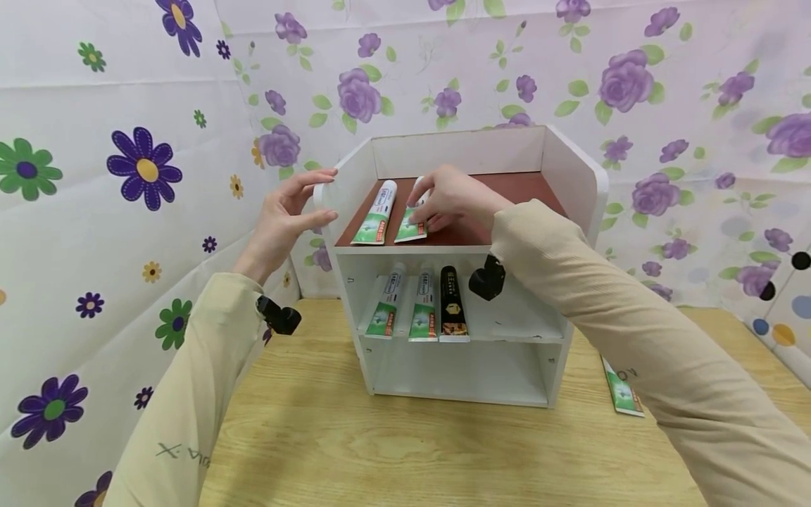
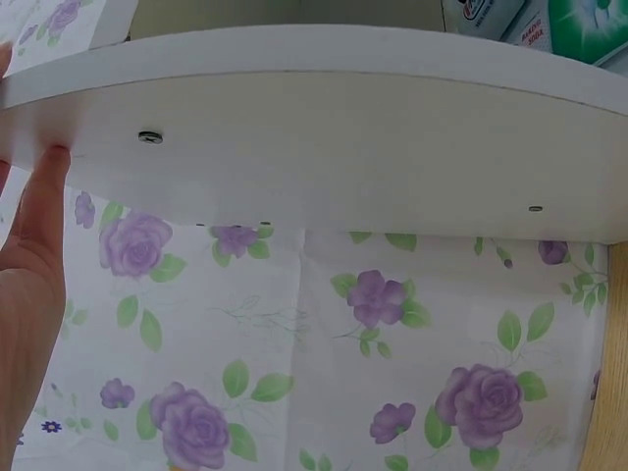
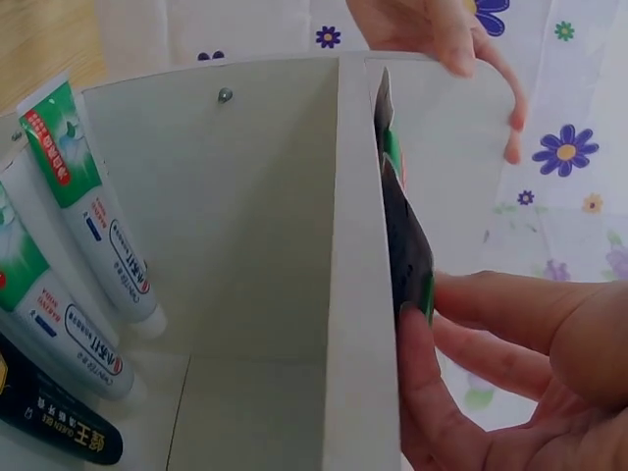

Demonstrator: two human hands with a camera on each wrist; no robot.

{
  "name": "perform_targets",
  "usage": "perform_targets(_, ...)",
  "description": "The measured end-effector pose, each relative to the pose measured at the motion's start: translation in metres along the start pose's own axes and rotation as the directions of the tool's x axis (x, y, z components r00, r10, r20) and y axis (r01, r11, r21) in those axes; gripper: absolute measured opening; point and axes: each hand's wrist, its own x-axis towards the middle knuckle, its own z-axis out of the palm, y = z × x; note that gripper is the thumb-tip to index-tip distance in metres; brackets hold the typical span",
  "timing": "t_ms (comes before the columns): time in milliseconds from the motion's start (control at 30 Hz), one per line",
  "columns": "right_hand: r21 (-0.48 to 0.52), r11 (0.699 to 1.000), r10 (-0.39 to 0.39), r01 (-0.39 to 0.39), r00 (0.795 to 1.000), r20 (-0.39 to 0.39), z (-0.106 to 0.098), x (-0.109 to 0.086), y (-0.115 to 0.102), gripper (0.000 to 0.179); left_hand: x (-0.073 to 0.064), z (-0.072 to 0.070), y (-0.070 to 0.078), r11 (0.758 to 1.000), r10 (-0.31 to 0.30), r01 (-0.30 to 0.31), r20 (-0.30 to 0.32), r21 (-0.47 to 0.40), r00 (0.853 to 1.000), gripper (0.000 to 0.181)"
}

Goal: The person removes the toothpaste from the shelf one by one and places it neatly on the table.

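Observation:
My right hand (image 1: 453, 201) pinches a green-and-white toothpaste tube (image 1: 410, 227) near its flat end, on the brown top of a small white shelf unit (image 1: 459, 401). Left of it lies a similar toothpaste tube (image 1: 376, 215). In the right wrist view, thumb and fingers (image 3: 491, 304) meet the tube's flat end just past the top board's edge. My left hand (image 1: 288, 218) touches the unit's left side panel (image 2: 334, 147) with extended fingers and thumb. On the middle shelf lie two green-and-white tubes (image 1: 386, 303) (image 1: 423, 306) and a black toothpaste tube (image 1: 453, 303).
Another green-and-white tube (image 1: 624, 391) lies on the wooden table (image 1: 355, 451), right of the unit and partly hidden by my right sleeve. Raised side panels and a back board (image 1: 459, 153) border the brown top. Flowered cloth (image 1: 412, 77) hangs behind.

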Motion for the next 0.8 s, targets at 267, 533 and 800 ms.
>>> perform_targets(267,0.046,0.998,0.042,-0.043,0.999,0.023,0.002,0.003,-0.006,0.030,-0.003,0.004,0.011,1.000,-0.009,0.009,0.003,0.028,1.000,0.043)
perform_targets(533,0.093,0.994,0.048,-0.051,0.998,0.033,-0.004,0.002,0.004,0.032,-0.007,0.009,0.016,0.999,-0.021,0.021,-0.005,0.050,1.000,0.041)
perform_targets(800,0.283,0.959,0.012,-0.034,0.997,0.080,-0.020,-0.005,0.015,0.036,-0.004,0.009,0.015,0.999,-0.009,0.008,0.004,0.032,1.000,0.043)
